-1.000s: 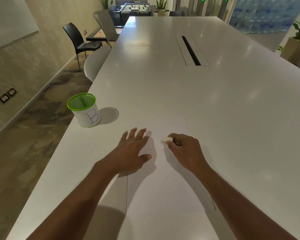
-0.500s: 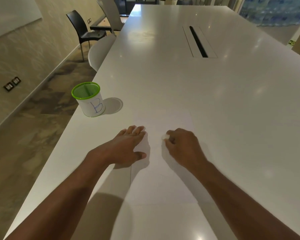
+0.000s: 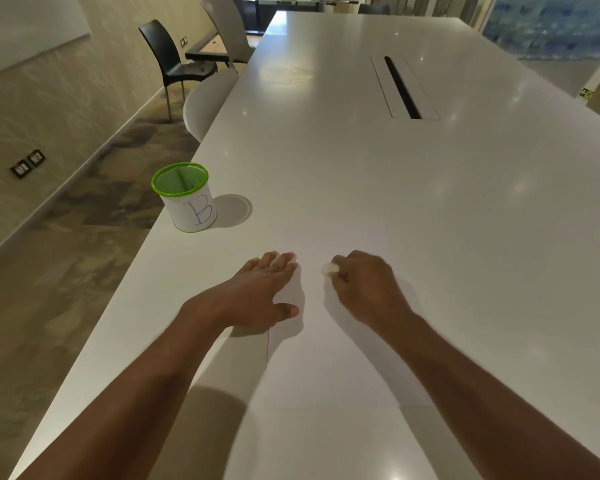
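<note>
While my left hand presses the paper, fingers straight, my right hand pinches a white block.

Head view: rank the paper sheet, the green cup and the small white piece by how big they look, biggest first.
1. paper sheet
2. green cup
3. small white piece, partly hidden in the right hand; full size unsure.

Things beside my work
I see a green-rimmed cup marked B on the tabletop, a black chair behind it.
</note>
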A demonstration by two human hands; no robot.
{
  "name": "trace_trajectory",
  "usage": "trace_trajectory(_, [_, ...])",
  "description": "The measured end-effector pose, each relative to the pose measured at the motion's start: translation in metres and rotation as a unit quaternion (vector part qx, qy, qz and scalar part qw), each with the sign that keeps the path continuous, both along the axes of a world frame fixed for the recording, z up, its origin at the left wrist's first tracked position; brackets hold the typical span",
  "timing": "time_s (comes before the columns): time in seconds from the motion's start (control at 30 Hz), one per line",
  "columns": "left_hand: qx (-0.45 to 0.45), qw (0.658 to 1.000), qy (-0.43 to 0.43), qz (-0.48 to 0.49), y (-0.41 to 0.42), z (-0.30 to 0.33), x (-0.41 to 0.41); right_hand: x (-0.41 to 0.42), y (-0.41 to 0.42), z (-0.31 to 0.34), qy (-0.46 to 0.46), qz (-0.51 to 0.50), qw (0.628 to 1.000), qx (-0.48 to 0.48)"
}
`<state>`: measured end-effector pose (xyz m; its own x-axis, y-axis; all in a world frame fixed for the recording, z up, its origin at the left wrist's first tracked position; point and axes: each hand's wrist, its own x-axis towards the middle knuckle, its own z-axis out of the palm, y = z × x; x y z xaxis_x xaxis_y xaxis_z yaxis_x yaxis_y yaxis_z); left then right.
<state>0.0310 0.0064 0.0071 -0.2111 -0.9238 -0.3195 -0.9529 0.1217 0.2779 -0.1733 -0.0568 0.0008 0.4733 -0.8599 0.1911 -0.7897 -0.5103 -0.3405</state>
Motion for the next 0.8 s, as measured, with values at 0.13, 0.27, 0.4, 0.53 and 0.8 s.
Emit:
trace_trajectory(0.13, [-0.002,1.0,0.002,-0.001,0.001,0.003,-0.001,0.006,0.002,0.005,-0.001,-0.007,1.0,-0.017])
trace_trajectory(0.27, [0.002,1.0,-0.002,-0.002,0.001,0.004,0.0,0.011,0.01,0.002,0.006,0.047,0.999,-0.002])
trace_trajectory(0.4, [0.0,1.0,-0.004,-0.005,0.001,0.004,-0.001,0.003,-0.008,0.002,-0.001,-0.034,0.999,-0.013])
trace_trajectory(0.53, [-0.001,1.0,-0.006,-0.005,0.001,0.001,0.001,0.011,0.026,0.003,-0.002,0.074,0.997,0.009])
trace_trajectory(0.8, [0.0,1.0,-0.011,-0.005,0.001,0.001,-0.001,-0.001,0.016,0.004,0.012,-0.001,1.0,-0.004])
